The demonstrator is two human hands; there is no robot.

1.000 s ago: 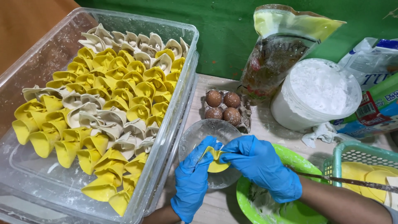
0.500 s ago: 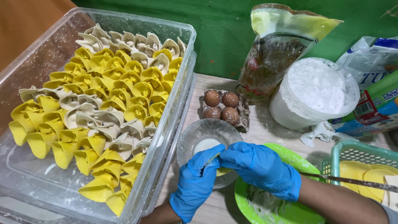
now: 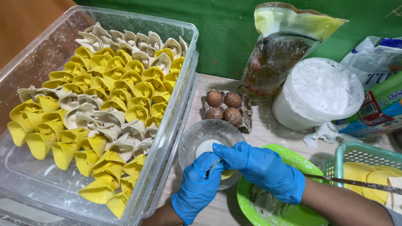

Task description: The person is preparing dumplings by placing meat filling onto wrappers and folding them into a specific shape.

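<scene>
since a second ago: yellow wrapper, then plainly showing between the gloves, now nearly hidden; hands drawn closer together over the bowl.

lower centre of frame: left hand (image 3: 200, 184) in blue glove, fingers curling inward, pinching a folded dumpling wrapper (image 3: 226, 174), only a pale yellow sliver peeking out beneath the gloves. right hand (image 3: 263, 168) in blue glove, lying across from the right, fingers clenching onto the same wrapper, index tip touching the left glove. both hovering over the near rim of a small clear glass bowl (image 3: 197, 132), white liquid pooling inside.

left half of frame: large clear plastic tub (image 3: 176, 113), floury, holding rows of folded yellow and white dumplings (image 3: 113, 96).

centre, just above the bowl: four brown eggs (image 3: 223, 106) sitting in a torn carton piece.

upper right: white tub of flour (image 3: 320, 92); clear bag (image 3: 280, 50) leaning beside it.

lower right: green plate (image 3: 293, 157) under the right wrist; teal basket (image 3: 360, 152) holding flat yellow wrappers, thin metal utensil (image 3: 356, 183) lying across.
</scene>
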